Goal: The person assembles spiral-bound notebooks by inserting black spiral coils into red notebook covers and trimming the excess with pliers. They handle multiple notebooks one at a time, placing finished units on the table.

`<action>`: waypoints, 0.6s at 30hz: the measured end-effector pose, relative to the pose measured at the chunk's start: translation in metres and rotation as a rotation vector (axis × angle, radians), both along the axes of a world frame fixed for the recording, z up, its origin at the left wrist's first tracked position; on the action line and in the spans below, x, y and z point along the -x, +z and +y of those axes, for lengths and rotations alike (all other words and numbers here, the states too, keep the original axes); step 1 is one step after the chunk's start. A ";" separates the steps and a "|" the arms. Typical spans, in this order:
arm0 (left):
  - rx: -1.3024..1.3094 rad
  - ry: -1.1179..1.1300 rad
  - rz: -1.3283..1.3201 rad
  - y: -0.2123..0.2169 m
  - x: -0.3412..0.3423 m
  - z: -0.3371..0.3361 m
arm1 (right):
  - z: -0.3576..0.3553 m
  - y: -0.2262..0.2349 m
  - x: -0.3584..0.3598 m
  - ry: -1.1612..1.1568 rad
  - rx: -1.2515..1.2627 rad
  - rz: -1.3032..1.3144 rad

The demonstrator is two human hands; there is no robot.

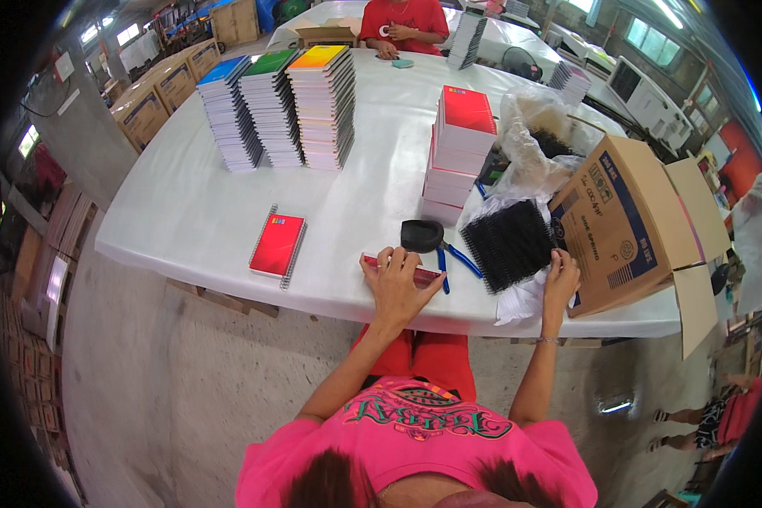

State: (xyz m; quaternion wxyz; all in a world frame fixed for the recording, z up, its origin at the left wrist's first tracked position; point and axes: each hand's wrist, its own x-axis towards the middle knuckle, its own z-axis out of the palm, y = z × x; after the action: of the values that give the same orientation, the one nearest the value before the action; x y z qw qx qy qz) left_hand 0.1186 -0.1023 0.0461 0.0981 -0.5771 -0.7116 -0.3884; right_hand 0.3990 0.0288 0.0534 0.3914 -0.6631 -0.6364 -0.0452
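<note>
Near the front edge of the table, my left hand (397,288) grips a red-covered notebook block (430,277), which stands on its edge. To the right, a dense pile of black binding coils (508,245) lies on white wrapping. My right hand (561,278) is closed at the right end of this pile, its fingertips pinching a coil's end. A pair of blue-handled pliers (446,269) and a small black dish-like object (422,235) are just beyond my left hand. Farther left, a red spiral notebook (278,245) lies flat.
Blue, green and yellow notebook stacks (320,106) stand far left. A stack of red-covered blocks (457,148) rises beyond the pliers. An open cardboard box (614,229) borders my right hand, with a plastic bag (533,114) behind it. A person in red (405,25) is across the table.
</note>
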 end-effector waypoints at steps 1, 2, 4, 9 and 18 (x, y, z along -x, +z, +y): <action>0.007 0.000 0.000 0.000 0.000 0.000 | 0.002 0.002 -0.004 0.035 0.014 0.052; 0.014 0.001 0.001 0.000 0.000 0.001 | 0.003 0.004 -0.006 0.069 0.028 0.105; 0.022 -0.003 -0.002 0.001 0.000 0.001 | 0.004 0.004 -0.010 0.159 -0.062 0.193; 0.026 -0.005 -0.016 0.000 0.001 0.001 | -0.016 0.029 0.003 0.350 0.043 0.626; -0.015 -0.099 -0.103 0.001 0.009 -0.002 | -0.043 0.063 0.056 0.680 -0.011 1.164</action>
State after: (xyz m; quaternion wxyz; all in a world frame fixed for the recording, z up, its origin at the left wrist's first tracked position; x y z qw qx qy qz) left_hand 0.1099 -0.1042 0.0467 0.0461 -0.5900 -0.6836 -0.4272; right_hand 0.3430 -0.0138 0.1168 0.6665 -0.3399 -0.4948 0.4420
